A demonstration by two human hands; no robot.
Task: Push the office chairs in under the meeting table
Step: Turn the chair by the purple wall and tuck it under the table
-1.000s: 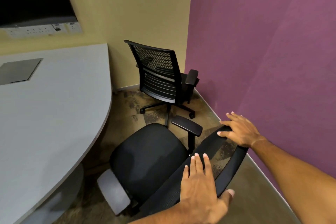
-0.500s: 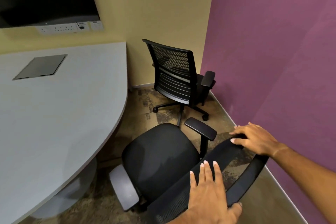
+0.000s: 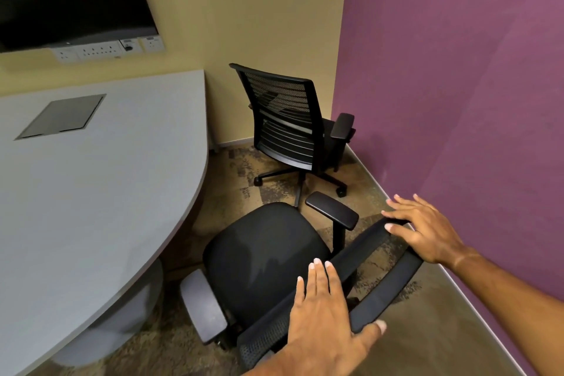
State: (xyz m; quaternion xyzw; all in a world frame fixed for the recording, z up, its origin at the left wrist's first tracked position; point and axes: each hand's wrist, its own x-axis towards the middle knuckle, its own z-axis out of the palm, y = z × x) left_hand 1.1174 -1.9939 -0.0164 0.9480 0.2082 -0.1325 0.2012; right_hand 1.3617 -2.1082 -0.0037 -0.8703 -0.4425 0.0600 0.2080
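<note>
1. Two hands rest on the near chair's backrest (image 3: 387,281): the left hand (image 3: 323,320) lies flat with fingers spread and thumb hooked over the rim, and the right hand (image 3: 427,232) lies open-palmed on the top edge. Neither grip is closed.
2. Change noted: over the last second the table (image 3: 91,192) edge and the far chair (image 3: 290,122) have shifted right in view, while both hands have stayed put (camera movement probably accounts for much of this).
3. Implication: the push appears underway, not finished.
4. Position: the near chair's seat (image 3: 262,253) sits just beside the table edge, not yet under it.
5. The far chair stands well apart, by the purple wall (image 3: 457,70).
</note>
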